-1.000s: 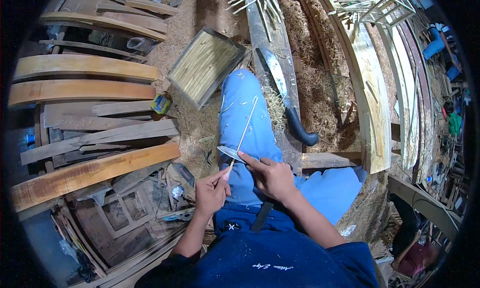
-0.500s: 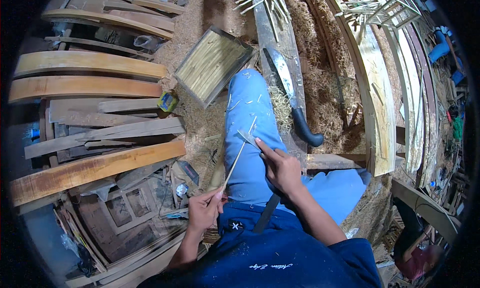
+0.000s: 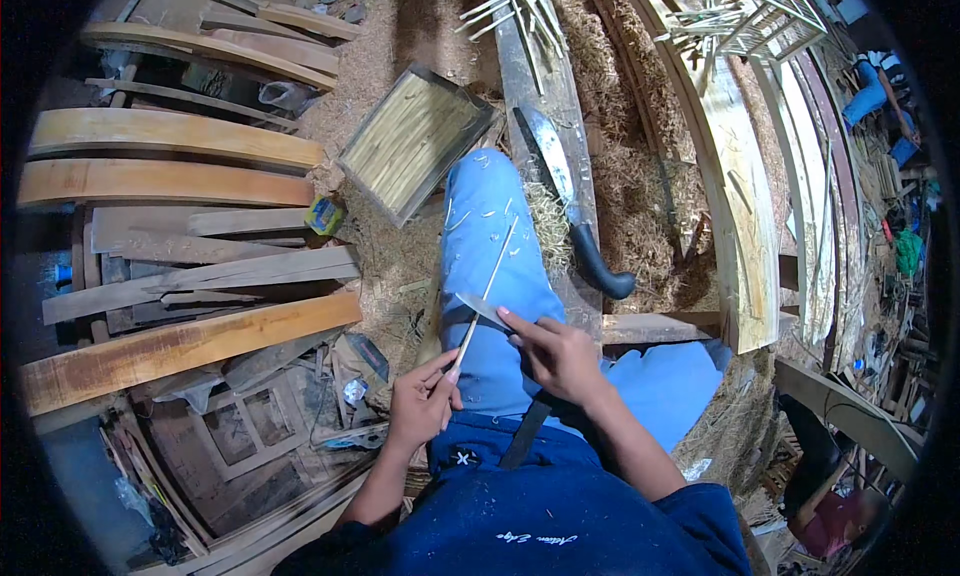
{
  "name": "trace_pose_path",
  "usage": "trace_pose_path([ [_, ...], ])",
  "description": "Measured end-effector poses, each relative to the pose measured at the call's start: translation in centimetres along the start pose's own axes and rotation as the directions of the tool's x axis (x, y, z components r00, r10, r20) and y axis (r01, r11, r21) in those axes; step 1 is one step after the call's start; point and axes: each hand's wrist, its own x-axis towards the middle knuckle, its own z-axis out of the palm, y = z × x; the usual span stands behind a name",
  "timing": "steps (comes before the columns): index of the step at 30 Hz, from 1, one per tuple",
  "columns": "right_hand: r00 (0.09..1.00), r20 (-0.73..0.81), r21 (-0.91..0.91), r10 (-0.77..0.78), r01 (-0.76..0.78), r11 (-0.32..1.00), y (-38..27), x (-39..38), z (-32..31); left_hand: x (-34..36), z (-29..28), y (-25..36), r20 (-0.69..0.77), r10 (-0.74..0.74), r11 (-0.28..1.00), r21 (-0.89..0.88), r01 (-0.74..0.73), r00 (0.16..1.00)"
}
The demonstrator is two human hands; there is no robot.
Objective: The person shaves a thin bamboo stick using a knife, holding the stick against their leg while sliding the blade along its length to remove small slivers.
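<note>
A thin pale stick (image 3: 497, 261) lies along the blue-clad thigh (image 3: 480, 201), dotted with curled shavings. My left hand (image 3: 425, 401) pinches its lower end near my waist. My right hand (image 3: 555, 356) grips a small knife (image 3: 478, 306), index finger along the metal blade, which lies across the stick; the handle is hidden. Just right of the knee, a large blade with a curved black handle (image 3: 590, 256) rests on a grey plank (image 3: 540, 81) among fine shavings.
A wooden tray (image 3: 405, 141) sits beyond the knee. Curved boards (image 3: 170, 181) lie at left, long pale planks (image 3: 740, 226) and bundled sticks (image 3: 525, 16) ahead and right. Shavings cover the ground. A person in maroon (image 3: 835, 516) is at lower right, another (image 3: 870, 96) at upper right.
Both hands and knife moved down the stick toward my body half a second ago, then back up slightly with the stick's tip farther from me now. The grips look unchanged.
</note>
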Motion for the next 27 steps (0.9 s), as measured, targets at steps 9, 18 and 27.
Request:
trace_pose_path([
  [9,0.877,-0.467,0.039,0.112,-0.106,0.994,4.2,3.4,-1.8,0.0,-0.4,-0.3,0.016,0.007,1.0,0.015,-0.007,1.0],
  [18,0.993,-0.077,0.027,-0.087,0.09,0.996,1.3,0.5,-0.5,-0.3,0.3,1.0,0.039,0.013,1.0,0.023,-0.014,0.999],
  [27,0.998,-0.02,-0.236,-0.062,0.055,0.97,1.1,1.5,0.9,-2.8,-1.5,-0.8,0.026,0.028,0.999,0.025,-0.029,0.999],
])
